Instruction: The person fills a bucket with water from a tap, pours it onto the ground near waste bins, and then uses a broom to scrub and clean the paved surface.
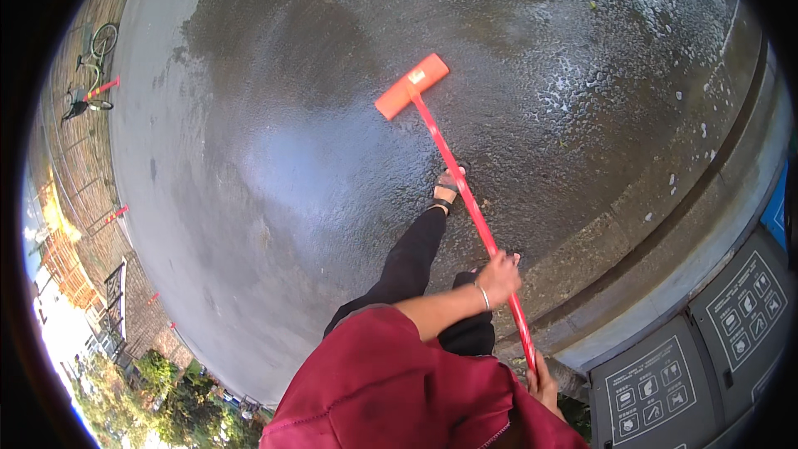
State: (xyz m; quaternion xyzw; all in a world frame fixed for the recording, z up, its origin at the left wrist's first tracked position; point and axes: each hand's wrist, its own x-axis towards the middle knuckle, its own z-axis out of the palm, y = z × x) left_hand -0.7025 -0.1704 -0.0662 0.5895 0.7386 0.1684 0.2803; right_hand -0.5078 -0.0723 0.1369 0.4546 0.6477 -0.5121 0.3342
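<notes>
My left hand, with a bangle at the wrist, is closed around the middle of a long red handle. Lower down, my right hand grips the same handle near its end. The handle belongs to a floor broom, whose wide orange head rests on the wet pavement ahead of my feet. A label sits on top of the head; its underside is hidden. The shaft crosses in front of my sandalled foot.
On the right, a stone kerb and a drainage groove run alongside grey bins with printed lids. White foam lies on the ground. Far left are a parked bicycle and red bollards. Trees stand at lower left.
</notes>
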